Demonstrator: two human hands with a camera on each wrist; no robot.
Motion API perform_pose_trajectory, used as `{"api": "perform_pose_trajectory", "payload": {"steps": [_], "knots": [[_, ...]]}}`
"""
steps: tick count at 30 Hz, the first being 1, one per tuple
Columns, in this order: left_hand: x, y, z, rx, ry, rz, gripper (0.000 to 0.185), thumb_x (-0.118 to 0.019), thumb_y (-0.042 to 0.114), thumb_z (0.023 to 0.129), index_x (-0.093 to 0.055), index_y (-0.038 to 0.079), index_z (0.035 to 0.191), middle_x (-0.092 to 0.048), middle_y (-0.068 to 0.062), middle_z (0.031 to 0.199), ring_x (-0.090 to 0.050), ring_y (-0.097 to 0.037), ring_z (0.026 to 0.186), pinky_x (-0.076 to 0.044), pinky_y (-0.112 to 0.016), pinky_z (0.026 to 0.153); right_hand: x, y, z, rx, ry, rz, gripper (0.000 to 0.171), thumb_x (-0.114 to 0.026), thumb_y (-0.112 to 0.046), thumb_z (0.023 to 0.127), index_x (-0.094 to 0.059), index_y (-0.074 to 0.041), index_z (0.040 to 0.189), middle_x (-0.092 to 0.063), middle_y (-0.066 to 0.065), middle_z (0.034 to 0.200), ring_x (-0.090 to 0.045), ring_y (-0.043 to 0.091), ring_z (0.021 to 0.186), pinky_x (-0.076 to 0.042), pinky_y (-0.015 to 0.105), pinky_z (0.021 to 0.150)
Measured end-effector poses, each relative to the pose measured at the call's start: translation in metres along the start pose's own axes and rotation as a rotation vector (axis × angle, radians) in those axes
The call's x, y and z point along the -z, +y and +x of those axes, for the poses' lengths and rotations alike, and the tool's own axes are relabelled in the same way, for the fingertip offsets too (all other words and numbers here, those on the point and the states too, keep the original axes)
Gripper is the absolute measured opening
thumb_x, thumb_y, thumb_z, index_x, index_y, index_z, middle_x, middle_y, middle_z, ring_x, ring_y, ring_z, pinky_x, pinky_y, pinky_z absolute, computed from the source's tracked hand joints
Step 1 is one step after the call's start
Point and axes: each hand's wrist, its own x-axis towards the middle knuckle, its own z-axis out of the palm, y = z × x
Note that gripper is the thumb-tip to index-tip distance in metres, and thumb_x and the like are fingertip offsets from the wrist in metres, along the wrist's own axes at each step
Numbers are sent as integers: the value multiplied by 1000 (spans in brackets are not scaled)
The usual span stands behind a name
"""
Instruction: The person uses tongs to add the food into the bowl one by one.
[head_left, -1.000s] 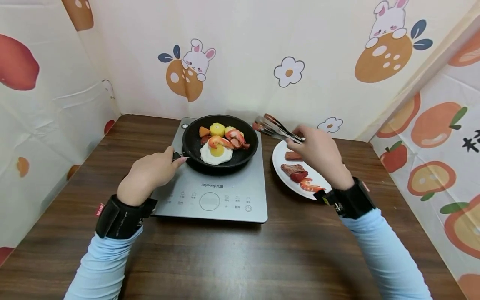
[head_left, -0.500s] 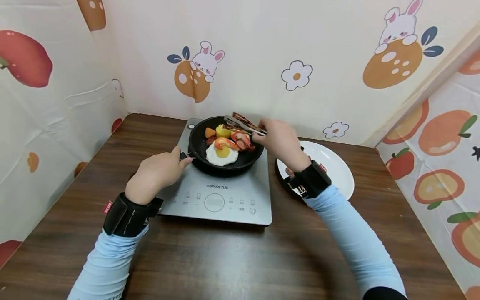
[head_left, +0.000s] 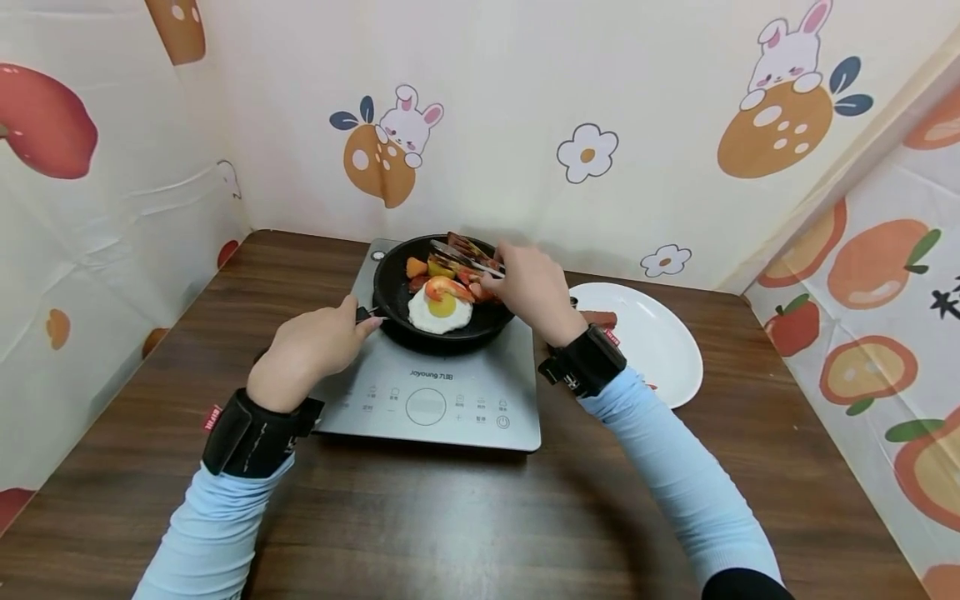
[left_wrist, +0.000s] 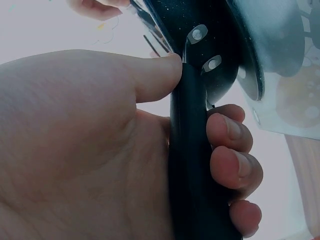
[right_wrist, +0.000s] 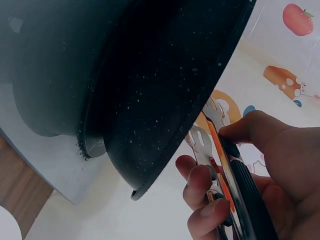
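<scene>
My left hand (head_left: 311, 346) grips the black handle (left_wrist: 189, 145) of a dark frying pan (head_left: 483, 322), its thumb laid along the top in the left wrist view. A fried egg (head_left: 441, 312) lies in the pan with a shrimp (head_left: 448, 287) over its edge. Behind the egg are an orange chunk (head_left: 416, 267), yellow pieces and reddish meat, partly covered by the tongs. Metal food tongs (right_wrist: 225, 155) with black grips are held in my right hand (head_left: 534, 287), their tips low over the pan's far side. What lies between the tips cannot be made out.
The pan is over a silver induction cooker (head_left: 480, 375) on a brown wooden table (head_left: 420, 517). To the right stands a white plate (head_left: 671, 346) with a reddish meat slice (head_left: 600, 319), partly hidden by my right forearm. A patterned cloth wall (head_left: 495, 150) closes off the back.
My right hand has carried the tongs left from beside the plate to over the pan and lowered them among the food. The left hand keeps its hold on the handle.
</scene>
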Motion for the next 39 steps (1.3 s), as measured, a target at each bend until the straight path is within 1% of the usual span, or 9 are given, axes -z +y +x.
{"api": "perform_pose_trajectory", "payload": {"steps": [3,6,13,18,22,26,33,37,39], "knots": [[-1,1,0,-1,0,-1,70,-31,45,111,-24,-8,156,-53,-36,142,-65,-44,111,-55,-55,80,-2,1,-1,-14,-8,18,26,-65,-36,97,-63,-13,109,-64,7,88,-58,25,75,-38,35,59],[-2,1,1,2,1,0,71,-31,46,111,-24,-8,156,-54,-36,142,-65,-43,111,-55,-54,78,-1,1,-2,-33,-19,51,33,-66,-40,96,-63,-11,112,-65,7,92,-59,26,78,-41,35,61],[-1,0,1,2,-6,2,73,-29,47,111,-20,-8,158,-48,-36,147,-61,-49,120,-55,-59,84,1,3,-7,-70,-6,98,38,-66,-42,94,-62,-12,116,-67,8,102,-60,27,87,-45,37,68],[1,2,3,1,-4,-1,73,-30,46,111,-19,-8,158,-46,-37,148,-60,-50,122,-54,-59,85,6,6,-10,-78,-2,94,41,-65,-44,95,-62,-12,120,-68,8,103,-61,27,87,-45,37,68],[1,3,4,-3,-1,-1,73,-29,46,111,-18,-8,159,-46,-36,149,-59,-50,124,-54,-59,86,13,10,-14,-90,9,112,40,-68,-44,94,-63,-14,119,-68,8,103,-61,26,86,-44,36,69],[2,3,3,-4,2,-2,73,-30,46,111,-18,-8,159,-46,-37,148,-60,-49,123,-54,-58,85,21,18,-19,-98,20,131,37,-67,-41,92,-64,-14,117,-69,7,103,-61,26,86,-43,36,71],[1,1,3,7,-18,4,74,-29,47,111,-16,-8,159,-45,-37,149,-59,-50,123,-54,-58,85,28,38,-32,-103,36,146,33,-63,-37,90,-67,-15,114,-69,5,96,-59,25,82,-41,35,67],[0,0,3,10,-20,4,74,-29,47,111,-15,-8,159,-45,-38,149,-58,-50,125,-54,-60,86,33,50,-39,-109,35,124,35,-63,-37,91,-67,-13,117,-68,7,97,-58,25,82,-40,34,67],[0,0,3,10,-19,3,74,-29,47,111,-15,-8,159,-44,-38,149,-56,-51,127,-53,-60,87,35,56,-43,-118,18,119,37,-63,-37,93,-65,-12,120,-69,7,97,-62,23,78,-41,34,65]]}}
